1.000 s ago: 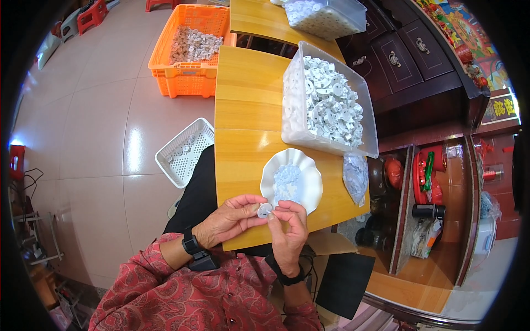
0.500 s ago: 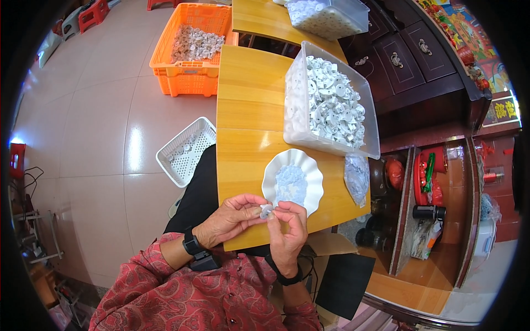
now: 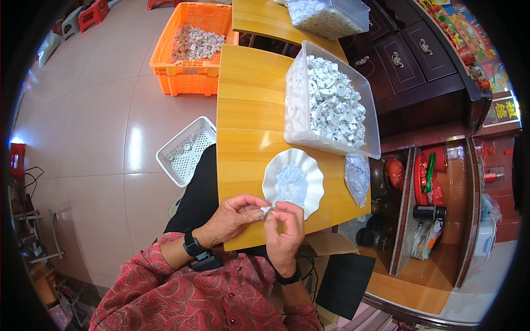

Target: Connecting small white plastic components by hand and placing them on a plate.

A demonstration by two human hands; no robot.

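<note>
Between my fingertips, over the near edge of the table, is a small white plastic piece (image 3: 266,210); most of it is covered by the fingers. My left hand (image 3: 232,219) pinches it from the left with thumb and forefinger. From the other side, my right hand (image 3: 286,234) also has thumb and fingertips on it. Just beyond the hands stands a white scalloped dish (image 3: 316,187) holding a heap of tiny pale blue bits (image 3: 291,183). Farther back, a translucent bin (image 3: 291,124) is piled with white plastic parts (image 3: 334,102).
A small bag of pale pieces (image 3: 357,179) lies at the right edge of the yellow table (image 3: 248,99). Left of it, a white perforated basket (image 3: 182,168) and an orange crate (image 3: 190,80) hold more small parts. Dark drawers (image 3: 397,60) and open shelves (image 3: 433,220) stand right.
The white piece has turned between my fingertips, so less of its round face shows. My right hand has shifted slightly left and closer around it.
</note>
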